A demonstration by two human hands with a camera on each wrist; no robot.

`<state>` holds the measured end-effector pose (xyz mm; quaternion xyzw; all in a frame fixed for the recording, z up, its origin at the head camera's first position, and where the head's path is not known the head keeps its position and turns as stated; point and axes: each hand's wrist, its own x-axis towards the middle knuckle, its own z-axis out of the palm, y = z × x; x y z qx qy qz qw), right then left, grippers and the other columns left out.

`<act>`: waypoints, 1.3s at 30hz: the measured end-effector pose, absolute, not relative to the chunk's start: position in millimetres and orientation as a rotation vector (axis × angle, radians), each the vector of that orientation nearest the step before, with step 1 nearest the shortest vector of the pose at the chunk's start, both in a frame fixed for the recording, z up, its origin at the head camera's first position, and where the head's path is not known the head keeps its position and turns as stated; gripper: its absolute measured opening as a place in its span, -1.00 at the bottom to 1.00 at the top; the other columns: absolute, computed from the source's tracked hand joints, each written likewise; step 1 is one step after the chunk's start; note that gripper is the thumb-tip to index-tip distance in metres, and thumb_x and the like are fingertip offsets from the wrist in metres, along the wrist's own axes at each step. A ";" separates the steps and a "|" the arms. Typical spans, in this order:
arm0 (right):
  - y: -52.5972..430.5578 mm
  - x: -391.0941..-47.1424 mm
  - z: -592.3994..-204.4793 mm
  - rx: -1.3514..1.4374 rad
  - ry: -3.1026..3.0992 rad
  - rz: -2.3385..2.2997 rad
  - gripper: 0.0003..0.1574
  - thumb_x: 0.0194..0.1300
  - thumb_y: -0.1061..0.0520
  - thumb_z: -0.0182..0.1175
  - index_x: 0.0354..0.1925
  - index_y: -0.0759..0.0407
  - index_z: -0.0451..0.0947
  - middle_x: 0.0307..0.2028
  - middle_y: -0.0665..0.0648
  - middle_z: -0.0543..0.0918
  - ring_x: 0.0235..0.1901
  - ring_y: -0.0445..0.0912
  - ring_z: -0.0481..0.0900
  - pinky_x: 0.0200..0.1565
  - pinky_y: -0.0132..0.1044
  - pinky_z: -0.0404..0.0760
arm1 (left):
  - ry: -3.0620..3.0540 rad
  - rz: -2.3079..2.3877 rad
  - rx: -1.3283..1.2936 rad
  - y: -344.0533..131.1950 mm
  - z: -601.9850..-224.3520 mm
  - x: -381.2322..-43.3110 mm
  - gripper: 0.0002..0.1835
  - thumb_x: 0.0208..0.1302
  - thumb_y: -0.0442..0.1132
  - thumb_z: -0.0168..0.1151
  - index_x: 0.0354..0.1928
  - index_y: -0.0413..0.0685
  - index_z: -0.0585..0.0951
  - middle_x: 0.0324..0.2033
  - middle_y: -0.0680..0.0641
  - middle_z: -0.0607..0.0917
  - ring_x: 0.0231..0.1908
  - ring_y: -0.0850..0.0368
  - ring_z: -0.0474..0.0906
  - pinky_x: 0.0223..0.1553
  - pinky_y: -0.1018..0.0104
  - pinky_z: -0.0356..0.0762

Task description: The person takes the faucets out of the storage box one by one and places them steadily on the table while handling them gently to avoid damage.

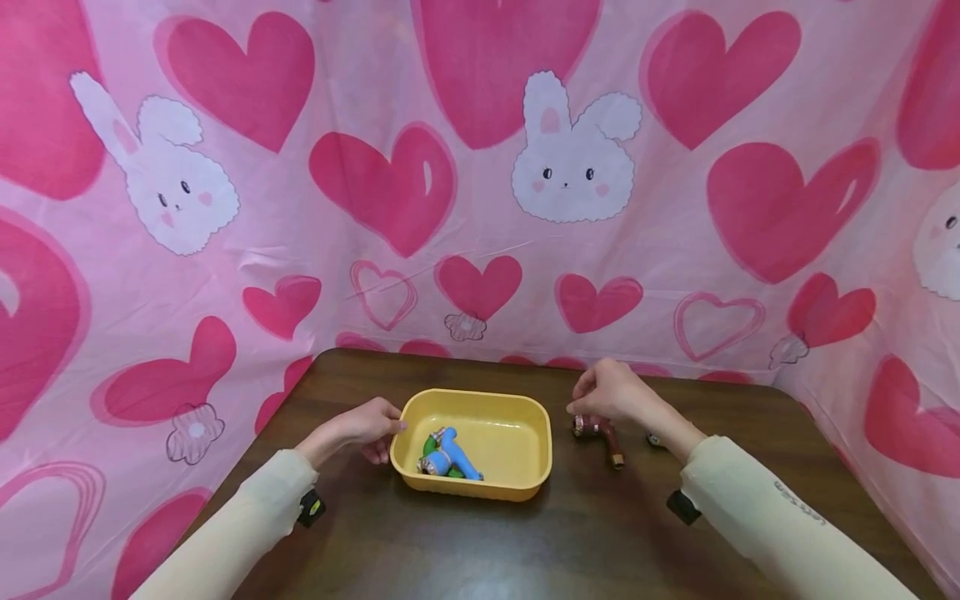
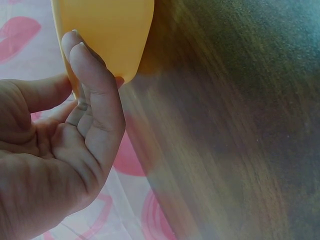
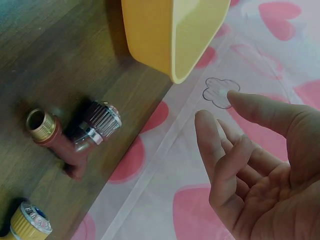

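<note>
On the dark brown wooden worktop, your left hand is at the left end of a yellow rectangular basin with rounded corners. Its grip is pinching the rim, thumb on the inner side and fingers against the outer wall. Inside the basin, towards the near left, a bright blue bent tap lies across a green tap, which is partly covered by it.

To the right of the basin, a dark red bent tap with a ribbed silver knob and a brass threaded end lies on the worktop, its knob towards the left and its brass end towards the near right. Your right hand is near its far side, apart from it; that grip is slightly spread, with a gap between thumb and forefinger. Your right wrist view also shows a ribbed yellow knob with a silver face beside the dark red tap. Pink heart-and-rabbit cloth hangs behind the far edge.
</note>
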<state>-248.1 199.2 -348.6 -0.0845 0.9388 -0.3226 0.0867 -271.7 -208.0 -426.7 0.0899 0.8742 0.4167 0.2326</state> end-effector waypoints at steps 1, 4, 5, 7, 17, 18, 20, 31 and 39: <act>198.3 -248.1 -349.4 -0.249 2.790 -0.977 -0.80 0.22 0.17 0.55 -0.26 0.27 0.76 -0.55 0.08 0.72 -0.62 -0.12 0.68 -0.50 -0.19 0.71 | 2.406 1.140 0.246 -208.3 -427.4 -271.4 -0.77 0.59 -0.33 0.10 -0.15 -0.34 0.68 -0.64 -0.12 0.60 -0.71 0.16 0.52 -0.59 0.28 0.67; 196.2 -248.3 -351.1 -0.252 2.781 -1.002 -0.77 0.21 0.17 0.55 -0.24 0.28 0.75 -0.57 0.09 0.71 -0.62 -0.13 0.68 -0.53 -0.20 0.71 | 2.411 1.133 0.239 -209.0 -428.5 -270.5 -0.78 0.58 -0.34 0.11 -0.15 -0.33 0.69 -0.63 -0.13 0.60 -0.71 0.15 0.51 -0.59 0.27 0.68; 195.6 -248.5 -351.6 -0.247 2.781 -1.004 -0.77 0.20 0.17 0.56 -0.24 0.27 0.75 -0.57 0.09 0.71 -0.63 -0.13 0.67 -0.54 -0.22 0.69 | 2.411 1.132 0.241 -209.2 -428.8 -270.4 -0.78 0.58 -0.33 0.11 -0.15 -0.33 0.69 -0.63 -0.13 0.60 -0.71 0.15 0.52 -0.59 0.27 0.68; 194.0 -248.7 -351.5 -0.248 2.783 -1.000 -0.77 0.20 0.16 0.56 -0.24 0.26 0.75 -0.58 0.11 0.71 -0.64 -0.13 0.65 -0.56 -0.23 0.67 | 2.408 1.136 0.238 -209.6 -429.0 -270.2 -0.78 0.58 -0.33 0.11 -0.14 -0.33 0.69 -0.62 -0.14 0.60 -0.71 0.15 0.52 -0.58 0.27 0.68; 180.1 -251.3 -346.6 -0.373 2.864 -0.899 -0.83 0.16 0.14 0.57 -0.35 0.19 0.78 -0.51 0.00 0.71 -0.57 -0.15 0.62 -0.43 -0.25 0.63 | 2.408 1.135 0.236 -210.2 -427.7 -269.4 -0.79 0.57 -0.33 0.13 -0.12 -0.33 0.70 -0.60 -0.15 0.61 -0.70 0.14 0.53 -0.56 0.24 0.70; 178.3 -251.7 -346.4 -0.363 2.858 -0.904 -0.84 0.17 0.14 0.57 -0.35 0.18 0.78 -0.53 0.01 0.70 -0.57 -0.14 0.63 -0.44 -0.25 0.63 | 2.409 1.133 0.233 -210.2 -427.5 -269.4 -0.80 0.57 -0.33 0.13 -0.12 -0.32 0.70 -0.60 -0.15 0.62 -0.70 0.13 0.53 -0.56 0.24 0.70; 175.2 -252.4 -346.0 -0.356 2.848 -0.915 -0.84 0.18 0.15 0.56 -0.36 0.18 0.77 -0.57 0.02 0.69 -0.59 -0.15 0.64 -0.48 -0.26 0.62 | 2.410 1.131 0.230 -210.2 -427.1 -269.3 -0.80 0.57 -0.33 0.13 -0.11 -0.32 0.70 -0.59 -0.15 0.62 -0.69 0.13 0.53 -0.55 0.24 0.70; 162.4 -255.5 -346.4 -0.326 2.813 -0.958 -0.85 0.18 0.19 0.57 -0.40 0.18 0.75 -0.50 0.08 0.72 -0.62 -0.12 0.66 -0.49 -0.28 0.69 | 2.389 1.157 0.230 -210.0 -427.9 -271.1 -0.77 0.59 -0.33 0.10 -0.13 -0.33 0.69 -0.61 -0.15 0.61 -0.71 0.16 0.53 -0.59 0.28 0.67; 155.3 -256.8 -348.0 -0.358 2.795 -0.988 -0.85 0.19 0.22 0.57 -0.41 0.19 0.75 -0.48 0.06 0.71 -0.62 -0.07 0.66 -0.47 -0.26 0.72 | 2.398 1.132 0.241 -209.7 -426.5 -272.3 -0.78 0.59 -0.32 0.12 -0.11 -0.31 0.70 -0.60 -0.12 0.62 -0.70 0.16 0.54 -0.57 0.28 0.68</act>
